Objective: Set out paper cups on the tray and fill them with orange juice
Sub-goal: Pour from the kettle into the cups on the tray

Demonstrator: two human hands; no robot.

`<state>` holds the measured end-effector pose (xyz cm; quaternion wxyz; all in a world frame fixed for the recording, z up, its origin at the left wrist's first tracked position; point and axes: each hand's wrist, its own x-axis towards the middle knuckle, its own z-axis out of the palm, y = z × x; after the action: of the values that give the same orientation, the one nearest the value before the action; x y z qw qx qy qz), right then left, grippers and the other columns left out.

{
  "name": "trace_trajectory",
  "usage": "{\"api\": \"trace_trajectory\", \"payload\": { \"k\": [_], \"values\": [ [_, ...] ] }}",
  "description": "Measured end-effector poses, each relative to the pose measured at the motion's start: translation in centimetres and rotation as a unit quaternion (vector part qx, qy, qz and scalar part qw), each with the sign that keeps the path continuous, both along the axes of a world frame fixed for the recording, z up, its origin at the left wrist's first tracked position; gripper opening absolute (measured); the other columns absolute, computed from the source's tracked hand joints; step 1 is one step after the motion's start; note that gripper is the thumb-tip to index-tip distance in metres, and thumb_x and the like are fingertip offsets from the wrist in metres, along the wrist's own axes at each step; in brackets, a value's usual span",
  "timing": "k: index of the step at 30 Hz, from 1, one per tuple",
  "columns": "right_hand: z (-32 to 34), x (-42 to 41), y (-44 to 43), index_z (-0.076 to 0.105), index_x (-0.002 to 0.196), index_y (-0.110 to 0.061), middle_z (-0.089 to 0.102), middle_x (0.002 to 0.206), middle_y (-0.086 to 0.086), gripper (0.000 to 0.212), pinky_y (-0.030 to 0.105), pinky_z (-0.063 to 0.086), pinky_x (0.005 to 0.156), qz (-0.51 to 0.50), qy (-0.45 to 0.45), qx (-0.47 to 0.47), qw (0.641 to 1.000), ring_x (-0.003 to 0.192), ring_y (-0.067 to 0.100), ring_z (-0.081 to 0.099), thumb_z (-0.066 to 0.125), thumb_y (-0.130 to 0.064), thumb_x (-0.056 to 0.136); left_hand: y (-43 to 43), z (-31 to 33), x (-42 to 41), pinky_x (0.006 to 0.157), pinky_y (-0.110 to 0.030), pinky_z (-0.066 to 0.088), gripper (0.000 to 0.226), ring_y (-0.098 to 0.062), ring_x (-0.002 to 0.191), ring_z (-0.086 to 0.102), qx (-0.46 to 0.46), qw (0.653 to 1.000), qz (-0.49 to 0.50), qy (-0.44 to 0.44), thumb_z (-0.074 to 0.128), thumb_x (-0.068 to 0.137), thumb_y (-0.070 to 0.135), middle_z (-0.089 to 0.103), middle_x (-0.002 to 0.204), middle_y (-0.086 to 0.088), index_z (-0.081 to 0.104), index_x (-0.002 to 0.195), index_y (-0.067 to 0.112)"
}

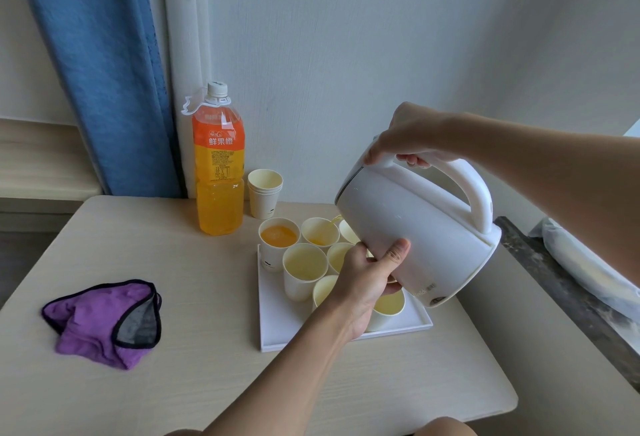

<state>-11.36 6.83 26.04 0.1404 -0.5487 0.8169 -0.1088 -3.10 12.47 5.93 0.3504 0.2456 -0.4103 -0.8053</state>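
Smooth plastic met matt paper on your pale wood-grain table point(173, 262)
The kettle point(415, 227) you tipped was white hard plastic with a soft sheen; the paper cups point(304, 276) were matt, the tray point(277, 318) a smooth matt white. The bottle point(219, 165) was clear glossy plastic under a shiny printed label. The purple cloth point(97, 328) was soft and crumpled, the curtain point(97, 72) a coarse blue weave.

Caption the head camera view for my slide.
Right hand gripping, left hand steadying, a white kettle pours orange juice into a paper cup on the tray.
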Motion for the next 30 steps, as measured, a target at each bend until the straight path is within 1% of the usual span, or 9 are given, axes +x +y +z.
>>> {"api": "trace_trajectory", "payload": {
  "k": [4, 7, 11, 13, 17, 22, 26, 28, 30],
  "values": [
    [-0.02, 0.22, 0.00, 0.051, 0.057, -0.009, 0.046, 0.051, 0.007, 0.037, 0.023, 0.033, 0.044, -0.002, 0.007, -0.004, 1.000, 0.048, 0.021, 0.039, 0.082, -0.022, 0.071, 0.01, 0.00, 0.03, 0.095, -0.045, 0.056, 0.052, -0.021, 0.099, 0.071, 0.005, 1.000, -0.001, 0.003, 0.084, 0.079, 0.041, 0.075, 0.110, -0.003, 0.064, 0.118, 0.013],
    [-0.06, 0.32, -0.01, 0.050, 0.057, -0.008, 0.045, 0.051, 0.008, 0.038, 0.022, 0.032, 0.043, -0.001, 0.007, -0.007, 1.000, 0.046, 0.020, 0.038, 0.082, -0.021, 0.072, 0.08, -0.01, -0.01, 0.094, -0.045, 0.057, 0.050, -0.023, 0.102, 0.071, 0.010, 1.000, 0.002, 0.001, 0.082, 0.080, 0.039, 0.075, 0.112, -0.004, 0.064, 0.118, 0.013],
    [-0.12, 0.44, -0.08, 0.050, 0.057, -0.008, 0.045, 0.052, 0.008, 0.038, 0.021, 0.031, 0.041, 0.000, 0.012, -0.007, 1.000, 0.046, 0.020, 0.037, 0.082, -0.020, 0.073, 0.09, 0.06, -0.02, 0.094, -0.045, 0.057, 0.052, -0.024, 0.104, 0.071, 0.013, 1.000, 0.003, 0.003, 0.079, 0.079, 0.040, 0.074, 0.119, -0.009, 0.064, 0.119, 0.012],
    [-0.11, 0.45, -0.10, 0.050, 0.057, -0.008, 0.044, 0.051, 0.007, 0.038, 0.021, 0.031, 0.040, 0.000, 0.012, -0.008, 1.000, 0.045, 0.020, 0.037, 0.082, -0.019, 0.073, 0.19, 0.17, 0.01, 0.095, -0.045, 0.056, 0.054, -0.025, 0.106, 0.071, 0.015, 1.000, 0.002, 0.003, 0.084, 0.080, 0.041, 0.073, 0.123, -0.012, 0.063, 0.120, 0.010],
    [-0.12, 0.55, -0.15, 0.050, 0.057, -0.008, 0.045, 0.052, 0.008, 0.038, 0.021, 0.032, 0.042, 0.002, 0.021, -0.007, 1.000, 0.045, 0.021, 0.038, 0.082, -0.021, 0.073, 0.32, 0.24, 0.00, 0.096, -0.045, 0.057, 0.057, -0.028, 0.109, 0.071, 0.018, 1.000, 0.002, 0.002, 0.083, 0.081, 0.040, 0.073, 0.124, -0.013, 0.062, 0.124, 0.007],
    [-0.10, 0.70, -0.22, 0.050, 0.057, -0.008, 0.045, 0.051, 0.008, 0.037, 0.022, 0.033, 0.043, 0.003, 0.029, -0.007, 1.000, 0.045, 0.020, 0.038, 0.082, -0.021, 0.073, 0.38, 0.44, 0.06, 0.099, -0.048, 0.056, 0.065, -0.027, 0.108, 0.071, 0.018, 1.000, 0.004, 0.011, 0.077, 0.073, 0.042, 0.072, 0.126, -0.013, 0.062, 0.125, 0.008],
    [-0.11, 0.82, -0.30, 0.051, 0.058, -0.009, 0.046, 0.053, 0.008, 0.037, 0.021, 0.033, 0.043, 0.007, 0.033, -0.006, 0.999, 0.046, 0.021, 0.039, 0.082, -0.022, 0.072, 0.47, 0.51, 0.09, 0.100, -0.049, 0.055, 0.063, -0.030, 0.112, 0.070, 0.022, 1.000, 0.006, 0.009, 0.080, 0.076, 0.042, 0.071, 0.127, -0.014, 0.062, 0.126, 0.008],
    [-0.09, 0.86, -0.34, 0.051, 0.059, -0.009, 0.047, 0.053, 0.008, 0.036, 0.021, 0.034, 0.043, 0.010, 0.035, -0.006, 0.999, 0.046, 0.021, 0.039, 0.082, -0.022, 0.072, 0.49, 0.61, 0.11, 0.099, -0.049, 0.056, 0.060, -0.028, 0.110, 0.071, 0.024, 1.000, 0.006, 0.013, 0.085, 0.079, 0.041, 0.071, 0.127, -0.013, 0.062, 0.125, 0.009],
    [-0.07, 0.91, -0.34, 0.051, 0.060, -0.009, 0.047, 0.053, 0.008, 0.036, 0.021, 0.034, 0.043, 0.013, 0.035, -0.006, 0.999, 0.046, 0.020, 0.039, 0.082, -0.022, 0.072, 0.57, 0.75, 0.13, 0.098, -0.047, 0.056, 0.060, -0.027, 0.109, 0.071, 0.026, 0.999, 0.006, 0.018, 0.084, 0.078, 0.041, 0.071, 0.128, -0.014, 0.062, 0.125, 0.009]
  ]
}}
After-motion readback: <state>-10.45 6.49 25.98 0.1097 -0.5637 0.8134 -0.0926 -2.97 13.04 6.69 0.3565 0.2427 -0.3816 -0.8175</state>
